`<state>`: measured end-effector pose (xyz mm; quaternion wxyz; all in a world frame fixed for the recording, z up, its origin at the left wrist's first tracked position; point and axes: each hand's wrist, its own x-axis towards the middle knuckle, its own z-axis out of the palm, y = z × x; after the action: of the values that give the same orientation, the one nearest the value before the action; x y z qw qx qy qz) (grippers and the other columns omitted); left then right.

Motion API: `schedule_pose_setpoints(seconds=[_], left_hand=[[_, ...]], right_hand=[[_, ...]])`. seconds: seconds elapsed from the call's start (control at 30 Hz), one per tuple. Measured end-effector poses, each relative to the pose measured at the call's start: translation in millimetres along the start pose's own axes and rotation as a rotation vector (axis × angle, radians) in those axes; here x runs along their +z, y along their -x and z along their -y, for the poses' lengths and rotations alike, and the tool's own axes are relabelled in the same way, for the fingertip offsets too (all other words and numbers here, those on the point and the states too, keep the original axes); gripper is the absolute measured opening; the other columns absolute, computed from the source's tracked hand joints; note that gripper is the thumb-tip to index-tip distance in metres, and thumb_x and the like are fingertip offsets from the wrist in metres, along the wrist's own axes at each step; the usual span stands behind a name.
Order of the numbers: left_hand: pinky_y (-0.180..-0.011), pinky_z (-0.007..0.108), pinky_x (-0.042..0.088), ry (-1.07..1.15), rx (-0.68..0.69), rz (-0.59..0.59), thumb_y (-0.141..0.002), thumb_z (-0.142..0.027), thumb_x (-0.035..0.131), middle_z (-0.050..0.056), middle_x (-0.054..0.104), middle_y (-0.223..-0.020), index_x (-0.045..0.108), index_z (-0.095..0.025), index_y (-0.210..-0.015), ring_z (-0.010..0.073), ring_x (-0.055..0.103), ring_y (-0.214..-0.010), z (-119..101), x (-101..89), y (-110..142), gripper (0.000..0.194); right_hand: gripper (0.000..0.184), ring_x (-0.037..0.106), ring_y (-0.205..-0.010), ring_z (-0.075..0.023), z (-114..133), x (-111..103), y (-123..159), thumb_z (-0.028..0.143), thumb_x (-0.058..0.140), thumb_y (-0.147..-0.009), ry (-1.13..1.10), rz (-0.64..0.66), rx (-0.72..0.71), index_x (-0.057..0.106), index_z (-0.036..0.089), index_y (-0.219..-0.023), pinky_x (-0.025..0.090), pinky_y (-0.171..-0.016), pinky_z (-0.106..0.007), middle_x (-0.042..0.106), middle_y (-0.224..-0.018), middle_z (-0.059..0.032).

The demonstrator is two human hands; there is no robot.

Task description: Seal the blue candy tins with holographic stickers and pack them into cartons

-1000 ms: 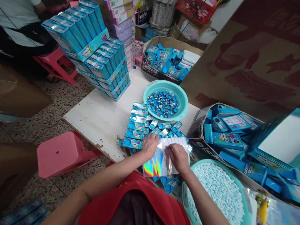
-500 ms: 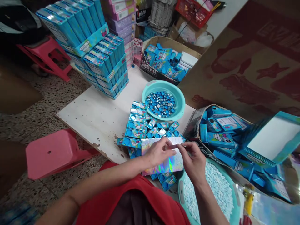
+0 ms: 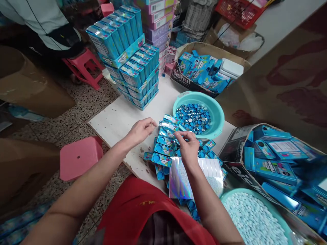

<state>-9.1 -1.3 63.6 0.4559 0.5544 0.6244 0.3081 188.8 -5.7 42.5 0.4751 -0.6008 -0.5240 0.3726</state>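
Person's L hand point(image 3: 140, 131), fingers loosely parted, nr. row of tins point(image 3: 166, 141); R hand point(image 3: 189, 147) over them, fingertips pinched, contents unclear, prob. mid-stickering, next needing careful alignment.

We are looking over a white table point(image 3: 112, 124) that is showing brown worn patches near its front edge, where a pile of blue tins point(image 3: 166, 150) is lying. Just behind the pile we are seeing a turquoise basin point(image 3: 216, 103) resting, with a carton point(image 3: 182, 81) sitting beyond it, another carton point(image 3: 236, 169) standing at the right, and a tall stack of blue boxes point(image 3: 140, 72) rising on the far left part.
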Motion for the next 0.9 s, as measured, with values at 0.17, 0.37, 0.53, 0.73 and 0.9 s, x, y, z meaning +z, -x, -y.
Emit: schedule_pose_setpoints(seconds=[0.17,0.37,0.53,0.73,0.9], left_hand=[[-0.079,0.03,0.049,0.252,0.124,0.037,-0.071,-0.04,0.069,0.01,0.049,-0.129,0.045,-0.022,-0.125,0.0215,0.05,-0.111,-19,15.5,11,0.062],[-0.059,0.022,0.047,0.416,0.015,0.197,-0.077,-0.03,0.061,0.002,0.063,-0.074,0.061,-0.014,-0.087,0.0113,0.06,-0.068,-16,31.3,0,0.019],[-0.047,0.019,0.038,0.2,-0.032,0.16,-0.081,-0.027,0.052,-0.003,0.056,-0.059,0.058,-0.014,-0.074,0.0064,0.049,-0.048,-5,20.5,-13,0.016],[-0.054,0.022,0.037,-0.135,0.016,0.108,-0.084,-0.02,0.042,-0.006,0.051,-0.057,0.051,-0.019,-0.1,0.011,0.049,-0.053,2,20.0,-14,0.019],[-0.059,0.025,0.036,-0.225,0.048,0.085,-0.083,-0.016,0.037,-0.006,0.049,-0.057,0.044,-0.021,-0.102,0.0137,0.048,-0.056,13,26.7,-20,0.021]], right_hand=[[0.016,0.054,-0.08,-0.0159,30,-18,10,0.035,0.066,-0.078,-0.032,0.061,-0.108,0.066,0.019,-0.074,0.043,-0.073,-0.03,0.058,-0.08,-0.001],[0.015,0.055,-0.074,-0.0151,26,-16,12,0.035,0.066,-0.078,-0.041,0.127,-0.048,0.069,0.02,-0.078,0.043,-0.069,-0.029,0.061,-0.076,-0.0006],[0.021,0.056,-0.074,-0.0171,0,12,2,0.038,0.064,-0.077,0.04,0.072,0.015,0.072,0.019,-0.08,0.044,-0.072,-0.032,0.062,-0.075,-0.0016],[0.023,0.052,-0.085,-0.0205,-15,25,5,0.04,0.062,-0.075,0.213,-0.01,-0.008,0.072,0.019,-0.075,0.04,-0.084,-0.036,0.056,-0.078,-0.003],[0.021,0.049,-0.088,-0.0208,-23,31,5,0.037,0.06,-0.074,0.247,-0.026,-0.004,0.069,0.018,-0.072,0.039,-0.085,-0.036,0.049,-0.082,-0.0035]])
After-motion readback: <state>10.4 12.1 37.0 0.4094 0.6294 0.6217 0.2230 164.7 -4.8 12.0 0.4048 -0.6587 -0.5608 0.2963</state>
